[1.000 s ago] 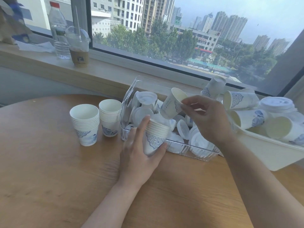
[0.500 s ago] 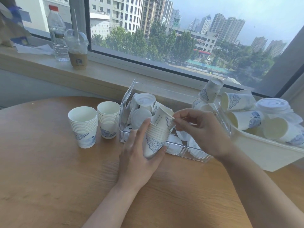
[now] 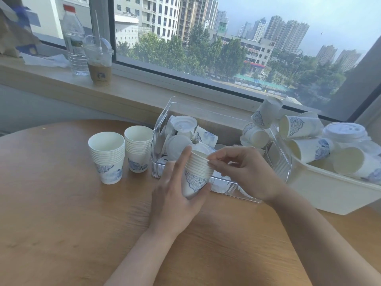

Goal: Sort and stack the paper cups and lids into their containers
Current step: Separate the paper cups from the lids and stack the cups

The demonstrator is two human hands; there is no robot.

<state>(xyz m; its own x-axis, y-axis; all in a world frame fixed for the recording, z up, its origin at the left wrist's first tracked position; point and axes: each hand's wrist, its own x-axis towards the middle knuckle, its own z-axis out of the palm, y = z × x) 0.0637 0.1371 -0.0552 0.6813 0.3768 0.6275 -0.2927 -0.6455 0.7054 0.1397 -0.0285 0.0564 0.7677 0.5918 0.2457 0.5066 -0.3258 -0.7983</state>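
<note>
Wooden counter (image 3: 61, 223) beneath a city-view window carries the sorting work. Left hand (image 3: 177, 201) grips a nested stack of paper cups (image 3: 195, 174), standing on the counter, fingers wrapped round its lower body. Right hand (image 3: 243, 172) is just beside it, fingertips (image 3: 212, 162) pinching the stack's top rims. Beyond both hands sits a clear plastic bin (image 3: 158, 129) holding lids and loose cups. Two further cup stacks (image 3: 108, 155) stand upright left of the left hand. A white tub (image 3: 329, 193) of loose cups lies right of the right hand.

Wooden table (image 3: 61, 234), two cup stacks (image 3: 107, 155), clear bin (image 3: 158, 129), white tub (image 3: 329, 193)
</note>
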